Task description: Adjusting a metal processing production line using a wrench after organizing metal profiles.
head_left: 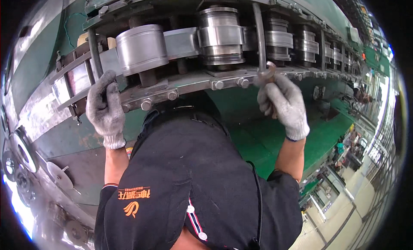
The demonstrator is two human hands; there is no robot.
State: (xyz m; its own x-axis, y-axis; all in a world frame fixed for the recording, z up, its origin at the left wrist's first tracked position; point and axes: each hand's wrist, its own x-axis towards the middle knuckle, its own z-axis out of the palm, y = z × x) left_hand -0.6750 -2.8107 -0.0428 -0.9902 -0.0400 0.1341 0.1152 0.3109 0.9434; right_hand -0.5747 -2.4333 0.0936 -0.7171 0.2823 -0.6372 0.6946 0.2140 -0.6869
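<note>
In the head view, the left hand (105, 108), in a grey knit work glove, was laid half open against the steel frame rail (189, 84) of a green roll-forming machine (241, 108). Its fingers pointed up and curled loosely over the rail's left end, near the dark vertical rod (94, 52); it gripped no loose object, only pressed on the frame.

The right hand (284, 106), gloved the same way, was closed around the lower end of a spanner (261, 39). The spanner's shaft stood nearly upright in front of the rollers, and its ring end (267, 71) sat at the frame rail just above the knuckles, beside the bolts there. Fingers were wrapped tight, thumb hidden.

Counted along the machine: one large plain steel roller (142, 45) at the left, one stepped roller (220, 35) next to it, and at least three more roller stacks (305, 43) receding to the right, the farthest too small to count surely. A flat metal strip (183, 41) ran between the first two rollers. On the rail's face four hex bolt heads (146, 104) were clear between the two hands, with more further right that blurred together.

The person wore a black shirt (193, 181) with an orange emblem on the left sleeve, and two hands only were in view.
</note>
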